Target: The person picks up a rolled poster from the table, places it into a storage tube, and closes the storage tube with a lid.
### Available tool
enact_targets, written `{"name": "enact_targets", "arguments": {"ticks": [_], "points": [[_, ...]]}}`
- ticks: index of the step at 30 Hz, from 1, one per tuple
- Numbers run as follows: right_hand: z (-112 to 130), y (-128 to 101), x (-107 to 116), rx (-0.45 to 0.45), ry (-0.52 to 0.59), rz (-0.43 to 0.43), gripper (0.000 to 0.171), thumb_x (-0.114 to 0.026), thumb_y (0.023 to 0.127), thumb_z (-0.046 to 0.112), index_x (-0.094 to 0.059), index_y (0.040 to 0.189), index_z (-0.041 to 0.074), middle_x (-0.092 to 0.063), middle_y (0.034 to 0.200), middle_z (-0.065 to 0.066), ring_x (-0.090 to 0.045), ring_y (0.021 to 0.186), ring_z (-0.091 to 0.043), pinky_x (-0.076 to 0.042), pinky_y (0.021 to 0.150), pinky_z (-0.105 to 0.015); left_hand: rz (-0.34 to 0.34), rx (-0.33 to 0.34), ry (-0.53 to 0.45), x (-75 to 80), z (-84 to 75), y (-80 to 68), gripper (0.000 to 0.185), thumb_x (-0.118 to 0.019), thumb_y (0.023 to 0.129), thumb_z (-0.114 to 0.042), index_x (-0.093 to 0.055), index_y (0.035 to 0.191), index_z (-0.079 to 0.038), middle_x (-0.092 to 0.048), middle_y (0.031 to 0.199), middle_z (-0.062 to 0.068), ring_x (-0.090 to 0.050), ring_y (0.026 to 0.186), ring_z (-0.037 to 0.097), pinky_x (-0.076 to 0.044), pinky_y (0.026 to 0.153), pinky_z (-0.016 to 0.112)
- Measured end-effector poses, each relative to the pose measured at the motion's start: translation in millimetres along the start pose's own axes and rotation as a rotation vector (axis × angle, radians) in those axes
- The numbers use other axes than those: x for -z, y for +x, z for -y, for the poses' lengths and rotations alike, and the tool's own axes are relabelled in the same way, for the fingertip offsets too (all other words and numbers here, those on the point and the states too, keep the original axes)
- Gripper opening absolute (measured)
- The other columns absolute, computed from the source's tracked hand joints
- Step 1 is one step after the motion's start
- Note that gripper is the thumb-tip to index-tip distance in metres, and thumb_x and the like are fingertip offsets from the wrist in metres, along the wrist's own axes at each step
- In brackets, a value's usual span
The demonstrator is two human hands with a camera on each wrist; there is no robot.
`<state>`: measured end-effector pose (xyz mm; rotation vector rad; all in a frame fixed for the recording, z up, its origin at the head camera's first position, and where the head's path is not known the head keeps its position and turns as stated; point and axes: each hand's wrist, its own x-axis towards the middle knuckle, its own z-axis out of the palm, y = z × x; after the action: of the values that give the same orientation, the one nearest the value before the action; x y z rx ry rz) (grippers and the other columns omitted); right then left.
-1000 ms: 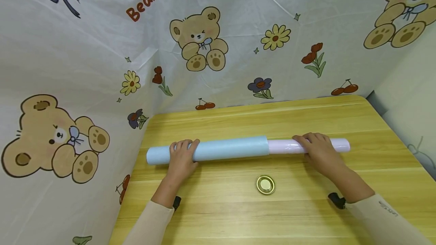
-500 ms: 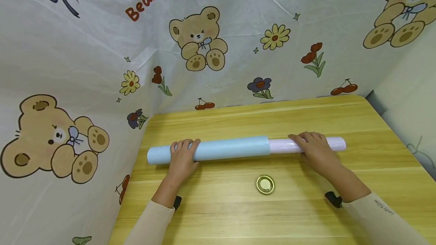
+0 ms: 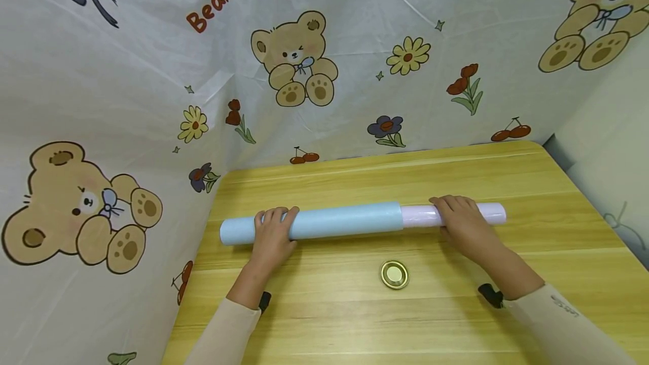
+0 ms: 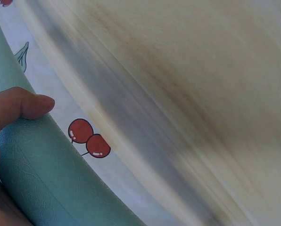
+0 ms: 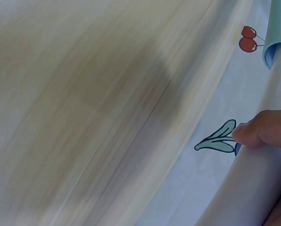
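Note:
A light blue roll of sheet material (image 3: 350, 220) lies crosswise, and a thinner pale lilac roll (image 3: 422, 216) runs into its right end. My left hand (image 3: 274, 235) grips the blue roll left of its middle, thumb along the near side. With my right hand (image 3: 463, 227) I hold the lilac roll between the blue edge and its own right end. The left wrist view shows my thumb pressed on the textured blue surface (image 4: 51, 174). In the right wrist view the lilac roll (image 5: 253, 183) enters the curled blue rim (image 5: 272, 52). The length inside is hidden.
A round gold lid (image 3: 394, 274) lies on the wooden table (image 3: 345, 320), nearer than the rolls. A white cloth with printed bears (image 3: 299, 61) hangs behind and to the left. A grey cord (image 3: 626, 227) shows beyond the right table edge.
My right hand has moved left with the lilac roll, so less of it shows outside the blue roll. My left hand and the blue roll have barely shifted; the lid stays put.

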<state>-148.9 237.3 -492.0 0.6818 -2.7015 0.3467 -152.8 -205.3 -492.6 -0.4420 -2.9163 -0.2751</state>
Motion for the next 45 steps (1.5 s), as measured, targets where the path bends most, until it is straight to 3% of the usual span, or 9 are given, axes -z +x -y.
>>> {"name": "enact_targets", "arguments": {"ticks": [9, 19, 27, 32, 37, 45], "points": [[3.9, 3.9, -3.2, 0.009, -0.007, -0.005, 0.059, -0.085, 0.070, -0.003, -0.057, 0.122, -0.003, -0.065, 0.114, -0.021, -0.062, 0.107, -0.042, -0.043, 0.100, -0.059, -0.003, 0.001, 0.001, 0.3, 0.4, 0.1, 0.083, -0.092, 0.071, -0.017, -0.053, 0.145, -0.020, -0.058, 0.136, 0.013, -0.051, 0.128, 0.038, -0.028, 0.114, 0.061], [9.5, 7.9, 0.8, -0.028, -0.009, 0.049, 0.066, -0.088, 0.077, 0.015, -0.059, 0.136, 0.010, -0.062, 0.117, -0.020, -0.059, 0.111, -0.044, -0.042, 0.100, -0.064, -0.010, -0.008, 0.000, 0.8, 0.8, 0.5, 0.082, -0.092, 0.072, -0.016, -0.053, 0.144, -0.021, -0.058, 0.135, 0.013, -0.051, 0.127, 0.038, -0.028, 0.113, 0.060], [9.2, 9.6, -1.5, -0.025, -0.040, 0.031, 0.068, -0.090, 0.075, 0.025, -0.058, 0.129, 0.000, -0.065, 0.114, -0.019, -0.061, 0.110, -0.038, -0.042, 0.100, -0.060, -0.002, -0.004, 0.003, 2.4, 0.2, 0.5, 0.083, -0.092, 0.072, -0.017, -0.053, 0.145, -0.020, -0.058, 0.136, 0.013, -0.051, 0.128, 0.038, -0.028, 0.113, 0.060], [8.7, 9.8, -3.3, -0.019, -0.052, 0.014, 0.063, -0.089, 0.075, 0.033, -0.062, 0.121, 0.000, -0.067, 0.112, -0.019, -0.062, 0.107, -0.040, -0.044, 0.098, -0.061, -0.014, -0.003, -0.004, 4.7, 0.3, 0.7, 0.083, -0.092, 0.071, -0.016, -0.054, 0.145, -0.020, -0.059, 0.135, 0.013, -0.052, 0.127, 0.039, -0.028, 0.113, 0.061], [8.2, 8.8, -1.9, -0.034, -0.055, 0.048, 0.064, -0.086, 0.077, 0.039, -0.063, 0.126, 0.004, -0.067, 0.113, -0.019, -0.063, 0.106, -0.041, -0.044, 0.098, -0.063, -0.014, -0.001, 0.006, 5.1, 2.5, 0.6, 0.084, -0.092, 0.071, -0.017, -0.053, 0.145, -0.020, -0.058, 0.135, 0.013, -0.051, 0.127, 0.038, -0.028, 0.113, 0.061], [7.1, 8.3, -0.6, -0.068, -0.086, 0.032, 0.069, -0.086, 0.076, 0.047, -0.063, 0.118, -0.003, -0.068, 0.111, -0.021, -0.064, 0.105, -0.043, -0.048, 0.093, -0.063, -0.015, 0.007, 0.015, 6.7, 2.7, -0.4, 0.084, -0.092, 0.071, -0.018, -0.053, 0.145, -0.020, -0.058, 0.135, 0.013, -0.051, 0.128, 0.038, -0.028, 0.113, 0.060]]}}
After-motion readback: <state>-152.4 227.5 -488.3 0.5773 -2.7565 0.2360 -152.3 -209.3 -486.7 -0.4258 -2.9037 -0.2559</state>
